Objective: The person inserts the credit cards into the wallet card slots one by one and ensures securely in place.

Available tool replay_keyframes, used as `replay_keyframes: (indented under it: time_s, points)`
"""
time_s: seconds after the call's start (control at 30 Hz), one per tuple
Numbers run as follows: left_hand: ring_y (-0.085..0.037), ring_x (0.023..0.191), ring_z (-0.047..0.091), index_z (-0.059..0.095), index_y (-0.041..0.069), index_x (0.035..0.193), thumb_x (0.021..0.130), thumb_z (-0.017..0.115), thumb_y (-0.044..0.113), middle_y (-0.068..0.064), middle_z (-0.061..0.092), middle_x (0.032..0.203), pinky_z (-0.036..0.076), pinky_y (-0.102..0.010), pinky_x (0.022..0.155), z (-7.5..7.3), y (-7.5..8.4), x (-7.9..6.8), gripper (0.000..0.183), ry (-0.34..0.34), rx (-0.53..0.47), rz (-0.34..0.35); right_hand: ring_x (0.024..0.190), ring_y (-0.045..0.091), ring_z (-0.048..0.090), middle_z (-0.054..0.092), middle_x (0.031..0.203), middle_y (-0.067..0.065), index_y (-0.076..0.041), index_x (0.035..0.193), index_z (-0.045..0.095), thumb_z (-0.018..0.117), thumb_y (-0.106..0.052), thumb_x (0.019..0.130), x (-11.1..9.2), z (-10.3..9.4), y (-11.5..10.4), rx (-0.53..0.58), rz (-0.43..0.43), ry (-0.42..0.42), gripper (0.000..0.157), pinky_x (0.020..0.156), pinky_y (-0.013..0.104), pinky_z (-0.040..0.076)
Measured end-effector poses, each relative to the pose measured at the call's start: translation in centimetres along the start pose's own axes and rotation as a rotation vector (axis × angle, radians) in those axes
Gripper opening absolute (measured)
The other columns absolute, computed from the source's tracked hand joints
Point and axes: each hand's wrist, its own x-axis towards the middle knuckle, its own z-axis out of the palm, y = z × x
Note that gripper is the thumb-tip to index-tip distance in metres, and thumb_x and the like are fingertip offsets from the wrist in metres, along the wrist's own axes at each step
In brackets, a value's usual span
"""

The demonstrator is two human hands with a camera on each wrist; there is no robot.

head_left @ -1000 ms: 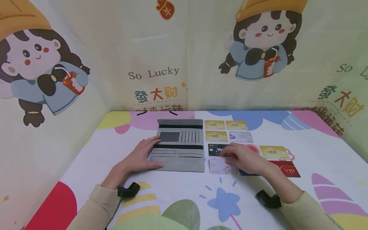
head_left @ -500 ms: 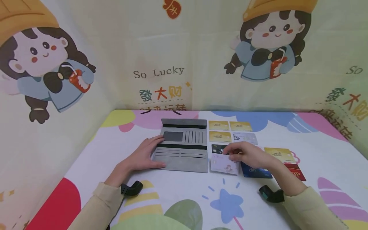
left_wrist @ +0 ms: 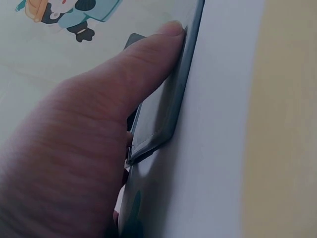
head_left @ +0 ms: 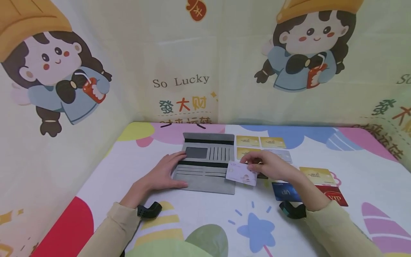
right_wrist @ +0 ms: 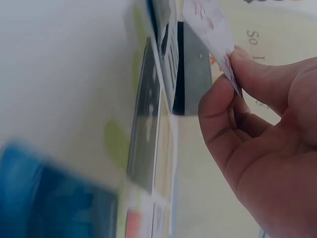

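Note:
An unfolded grey wallet lies flat, with slots and a dark window pocket. My left hand rests on its left side, thumb and fingers spread; in the left wrist view the thumb lies straight on the wallet's edge. My right hand pinches a pale lilac VIP card between thumb and fingers. In the right wrist view this card is raised and tilted above the table. In the head view it overlaps the wallet's right edge. A black card is mostly hidden behind the lilac one and my hand.
Right of the wallet lie gold cards and a silvery card, partly behind my hand. Farther right are a gold card, a blue VIP card and a red VIP card. A printed curtain stands behind the table.
My right hand has lifted the lilac card off the table and carried it left to the wallet's right edge. The left hand stays on the wallet. The head view has turned slightly left.

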Motion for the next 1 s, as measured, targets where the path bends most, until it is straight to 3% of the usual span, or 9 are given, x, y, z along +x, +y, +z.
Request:
replay_keyframes:
  time_s: [0.73,1.0]
  points:
    - [-0.032,0.145,0.028,0.043,0.007,0.152,0.078,0.080,0.055,-0.008,0.034,0.160,0.025,-0.055,0.115,0.3,-0.2,0.5,0.096,0.006,-0.003,0.019,0.085,0.023,0.053,0.057,0.088,0.004,-0.007,0.115,0.072,0.063,0.001,0.096,5.4,2.5,-2.8,0.035,-0.023,0.034,0.022,0.069,0.031,0.046]
    - [-0.032,0.146,0.028,0.043,0.007,0.152,0.076,0.082,0.054,-0.008,0.034,0.160,0.022,-0.054,0.117,-0.1,-0.1,0.3,0.098,0.012,-0.001,0.012,0.086,0.022,0.053,0.057,0.089,0.003,-0.006,0.115,0.072,0.063,0.001,0.096,7.5,3.1,-3.7,0.054,-0.072,0.019,0.022,0.071,0.032,0.043]
